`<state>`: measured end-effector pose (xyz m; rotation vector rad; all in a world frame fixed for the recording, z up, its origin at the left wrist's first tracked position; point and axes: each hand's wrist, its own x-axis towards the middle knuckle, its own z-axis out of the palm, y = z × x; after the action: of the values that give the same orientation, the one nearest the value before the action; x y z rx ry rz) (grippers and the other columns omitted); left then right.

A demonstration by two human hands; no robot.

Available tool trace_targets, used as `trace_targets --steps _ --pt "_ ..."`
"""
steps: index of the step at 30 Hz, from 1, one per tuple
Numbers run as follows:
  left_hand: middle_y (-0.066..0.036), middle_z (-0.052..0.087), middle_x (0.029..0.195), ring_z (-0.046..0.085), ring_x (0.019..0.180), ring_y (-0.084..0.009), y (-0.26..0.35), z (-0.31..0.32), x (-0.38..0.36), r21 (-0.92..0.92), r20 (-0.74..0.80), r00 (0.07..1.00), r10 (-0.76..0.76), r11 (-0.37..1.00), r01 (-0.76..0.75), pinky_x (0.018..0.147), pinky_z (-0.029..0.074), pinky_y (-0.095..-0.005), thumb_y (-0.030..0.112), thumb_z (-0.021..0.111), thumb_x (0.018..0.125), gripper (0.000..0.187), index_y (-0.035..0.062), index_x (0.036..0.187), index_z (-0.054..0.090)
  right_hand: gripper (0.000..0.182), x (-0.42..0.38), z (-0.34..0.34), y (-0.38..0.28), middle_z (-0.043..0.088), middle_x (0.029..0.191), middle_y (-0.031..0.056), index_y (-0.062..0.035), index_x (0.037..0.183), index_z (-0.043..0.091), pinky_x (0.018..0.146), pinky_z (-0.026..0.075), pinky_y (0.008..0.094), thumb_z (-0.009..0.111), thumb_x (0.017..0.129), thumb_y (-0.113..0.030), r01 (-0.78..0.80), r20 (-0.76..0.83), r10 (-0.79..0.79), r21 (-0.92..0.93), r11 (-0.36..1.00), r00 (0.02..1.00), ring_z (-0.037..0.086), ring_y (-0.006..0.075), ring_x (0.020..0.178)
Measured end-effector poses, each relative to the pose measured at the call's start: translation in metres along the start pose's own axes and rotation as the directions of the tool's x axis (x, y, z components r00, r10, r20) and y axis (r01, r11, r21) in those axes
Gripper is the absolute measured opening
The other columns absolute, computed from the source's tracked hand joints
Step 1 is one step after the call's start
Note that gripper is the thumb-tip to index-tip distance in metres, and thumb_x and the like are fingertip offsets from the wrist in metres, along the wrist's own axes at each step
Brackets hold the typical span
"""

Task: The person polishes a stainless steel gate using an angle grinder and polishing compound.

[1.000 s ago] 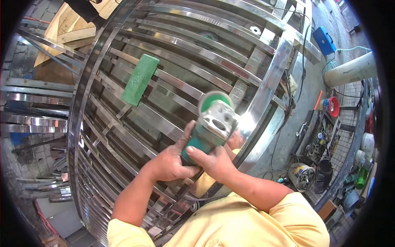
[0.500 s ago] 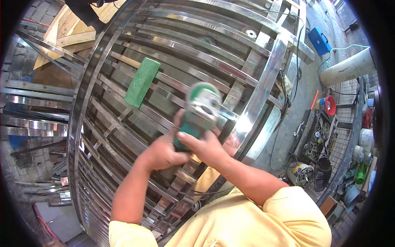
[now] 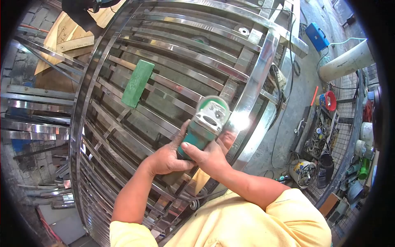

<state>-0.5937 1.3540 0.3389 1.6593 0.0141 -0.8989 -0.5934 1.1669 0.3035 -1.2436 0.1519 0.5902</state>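
Both of my hands hold a green angle grinder (image 3: 201, 133) with a silver head and a round disc. My left hand (image 3: 166, 158) wraps round the left side of its body, while my right hand (image 3: 212, 158) grips the right side. The disc end lies beside the shiny outer rail (image 3: 249, 99) of a large metal gate frame. A green rectangular block (image 3: 138, 83) rests on the bars to the upper left of the grinder.
Another person's dark-sleeved arm (image 3: 80, 16) reaches in at the top left over wooden boards (image 3: 78, 43). On the right are a blue case (image 3: 317, 36), a white pipe (image 3: 345, 62), a red bucket (image 3: 330, 101), a tool tray (image 3: 319, 131) and loose cables.
The grinder and both my hands have moved slightly right and down in view, with the disc end now closer to the outer rail. The view has shifted a little.
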Motion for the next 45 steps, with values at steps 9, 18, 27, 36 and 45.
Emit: trace_targets --steps 9,18,27,36,45 --pt "-0.013 0.046 0.154 0.049 0.134 -0.0235 0.006 0.006 0.025 -0.188 0.028 0.999 0.024 0.982 -0.019 0.113 0.039 -0.0360 0.015 0.081 0.079 0.127 0.0313 0.167 -0.009 0.086 0.011 -0.019 -0.006 0.061 0.134 0.0163 0.0046 0.143 0.045 0.108 0.047 0.0378 0.087 0.084 -0.042 -0.098 -0.044 0.100 0.046 0.994 0.994 0.060 0.0238 0.125" --pt "-0.019 0.054 0.148 0.058 0.129 -0.0291 0.009 0.020 -0.001 0.085 -0.044 0.999 -0.011 0.996 0.015 0.111 0.043 -0.0365 0.026 0.081 0.077 0.129 0.0300 0.166 -0.012 0.077 -0.007 -0.012 -0.005 0.061 0.134 0.0145 0.0011 0.141 0.054 0.106 0.049 0.0391 0.084 0.085 -0.043 -0.044 -0.039 0.044 -0.015 0.999 0.998 0.060 0.0236 0.123" --pt "-0.017 0.056 0.144 0.057 0.127 -0.0257 0.016 0.027 -0.002 -0.003 -0.064 0.998 -0.017 1.000 0.017 0.110 0.043 -0.0348 0.026 0.080 0.076 0.128 0.0233 0.168 -0.008 0.077 -0.012 -0.015 0.000 0.063 0.131 0.0135 0.0003 0.143 0.052 0.102 0.051 0.0372 0.084 0.088 -0.041 -0.104 -0.017 0.108 0.144 0.984 0.994 0.061 0.0214 0.120" --pt "-0.016 0.059 0.140 0.062 0.118 -0.0239 -0.030 0.062 -0.095 0.006 -0.269 0.961 -0.062 0.998 0.066 0.104 0.047 -0.0342 0.017 0.078 0.076 0.126 0.0240 0.168 -0.008 0.080 -0.065 0.024 0.018 0.063 0.134 0.0140 0.0005 0.144 0.051 0.106 0.048 0.0373 0.084 0.086 -0.044 -0.214 0.240 0.213 -0.026 0.977 0.947 0.060 0.0216 0.122" --pt "-0.018 0.068 0.126 0.068 0.107 -0.0280 -0.042 0.078 -0.107 0.120 -0.206 0.976 -0.070 0.988 0.096 0.099 0.051 -0.0369 0.013 0.078 0.075 0.129 0.0366 0.166 -0.011 0.073 -0.089 0.024 0.045 0.067 0.129 0.0147 -0.0031 0.140 0.056 0.102 0.051 0.0393 0.082 0.086 -0.046 -0.216 0.185 0.225 -0.066 0.974 0.957 0.064 0.0232 0.118"
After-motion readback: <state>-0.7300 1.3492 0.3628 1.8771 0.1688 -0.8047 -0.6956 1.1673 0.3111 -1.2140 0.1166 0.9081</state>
